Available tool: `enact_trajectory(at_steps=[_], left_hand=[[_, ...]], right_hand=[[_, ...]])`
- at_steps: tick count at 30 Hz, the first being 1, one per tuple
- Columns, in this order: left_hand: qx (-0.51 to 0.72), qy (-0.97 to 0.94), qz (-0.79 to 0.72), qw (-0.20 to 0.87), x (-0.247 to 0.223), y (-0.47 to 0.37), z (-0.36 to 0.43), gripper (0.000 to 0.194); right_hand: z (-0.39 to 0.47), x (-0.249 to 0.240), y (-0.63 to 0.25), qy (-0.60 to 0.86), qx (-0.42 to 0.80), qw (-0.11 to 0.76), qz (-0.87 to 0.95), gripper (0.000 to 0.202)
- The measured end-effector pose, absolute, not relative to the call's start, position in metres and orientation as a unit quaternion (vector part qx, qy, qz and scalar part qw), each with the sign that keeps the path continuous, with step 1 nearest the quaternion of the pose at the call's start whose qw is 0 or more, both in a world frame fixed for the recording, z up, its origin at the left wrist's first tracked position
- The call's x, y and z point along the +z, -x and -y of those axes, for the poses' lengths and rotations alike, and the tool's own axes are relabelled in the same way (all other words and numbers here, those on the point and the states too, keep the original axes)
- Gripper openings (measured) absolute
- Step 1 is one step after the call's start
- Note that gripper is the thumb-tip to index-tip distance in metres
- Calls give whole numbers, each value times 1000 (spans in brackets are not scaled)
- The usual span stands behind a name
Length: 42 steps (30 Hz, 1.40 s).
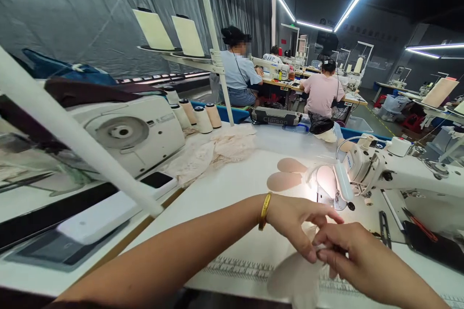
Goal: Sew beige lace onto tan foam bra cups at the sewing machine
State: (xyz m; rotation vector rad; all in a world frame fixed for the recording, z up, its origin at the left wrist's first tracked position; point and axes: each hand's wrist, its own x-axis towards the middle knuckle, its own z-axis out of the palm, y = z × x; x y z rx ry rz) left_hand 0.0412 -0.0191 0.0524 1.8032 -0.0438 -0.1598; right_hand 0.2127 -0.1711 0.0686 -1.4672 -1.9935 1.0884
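My right hand [353, 256] is closed, with thumb and fingertips pinching the edge of a pale fabric piece [295, 277]. This piece hangs down over the table's front edge. My left hand [295, 219], with a gold bracelet [265, 211] on the wrist, is curved around the same spot. Its thumb and fingers are apart, the thumb near the right fingertips; some fabric shows in the gap. Just beyond my hands, two pinkish rounded fabric pieces [284, 181] lie on the white table [232, 193]. Another pink piece [326, 179] is under the lit sewing machine [366, 164].
Thread snips [384, 229] and a black pouch [431, 244] lie at the right. A printed ruler [242, 268] runs along the front edge. Lace fabric [224, 149], thread cones [203, 119] and a second machine [134, 130] are at the left. Co-workers sit ahead.
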Motion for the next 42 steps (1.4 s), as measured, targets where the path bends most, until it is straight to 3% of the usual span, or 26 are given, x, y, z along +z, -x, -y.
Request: enact_trajectory(at_steps=[3, 6, 8, 11, 14, 16, 22, 26, 30, 42], left_hand=[[-107, -729, -17, 675, 52, -42, 23, 55], [-13, -785, -79, 614, 53, -36, 23, 38], [107, -848, -113, 507, 55, -31, 23, 26], [242, -932, -129, 237, 50, -23, 23, 13], [234, -968, -91, -9, 34, -22, 25, 19], [176, -980, -56, -70, 23, -27, 27, 20], [109, -989, 7, -100, 6, -59, 22, 20], [88, -991, -58, -81, -4, -71, 15, 23], [162, -983, -58, -57, -18, -68, 15, 26], [172, -984, -46, 14, -22, -67, 16, 13]], right_hand=[[175, 90, -220, 540, 328, 185, 753, 12], [174, 90, -224, 563, 166, 204, 784, 14], [171, 77, -223, 554, 5, 249, 794, 17], [162, 45, -220, 513, -192, 321, 773, 21], [148, 5, -224, 492, -237, 335, 768, 29], [139, -17, -234, 481, -227, 315, 786, 31], [122, -39, -275, 423, -132, 225, 868, 21], [123, -35, -289, 434, -105, 241, 862, 29], [130, -34, -291, 465, -78, 233, 851, 35], [137, -23, -288, 457, -5, 227, 860, 31]])
